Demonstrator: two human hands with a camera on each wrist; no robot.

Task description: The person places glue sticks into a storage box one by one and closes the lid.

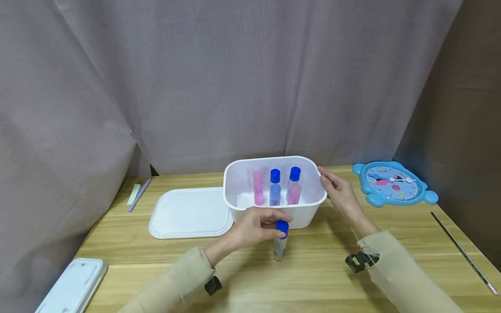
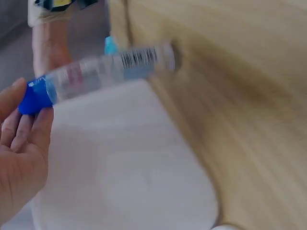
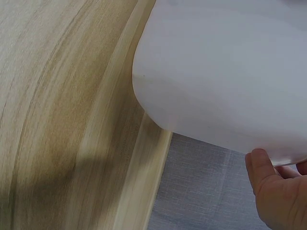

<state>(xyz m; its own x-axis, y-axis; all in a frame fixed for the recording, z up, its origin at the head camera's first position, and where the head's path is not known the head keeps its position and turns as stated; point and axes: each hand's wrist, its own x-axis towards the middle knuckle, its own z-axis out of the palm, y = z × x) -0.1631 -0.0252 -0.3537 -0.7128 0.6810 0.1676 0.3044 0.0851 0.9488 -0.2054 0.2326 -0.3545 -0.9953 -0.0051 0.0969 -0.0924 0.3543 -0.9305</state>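
In the head view, the left hand (image 1: pixel 254 227) grips a slim clear bottle (image 1: pixel 279 248) by its blue cap (image 1: pixel 282 227), holding it roughly upright just in front of a white bin (image 1: pixel 303 216). The right hand (image 1: pixel 342 195) holds the bin's right rim. Slender capped bottles (image 1: pixel 275 194), pink and blue, stand inside the bin. A flat white lid (image 1: pixel 191 213) with rounded corners and a grooved border lies to its left.

In the left wrist view, thumb and fingers pinch the cap. The smooth, see-through cylinder carries a barcode (image 2: pixel 139 58); it looks like light, stiff plastic, possibly slippery along its body, so the cap seems the surest hold. How full it is cannot be told.

In the right wrist view, the thumb presses the bin's smooth outer wall, with fingers partly hidden past the rim. The bin appears light and fairly rigid, its rim the natural place to steady it. Streaked wood-grain table (image 3: pixel 62 96) and grey woven cloth (image 3: pixel 192 182) show beside it.
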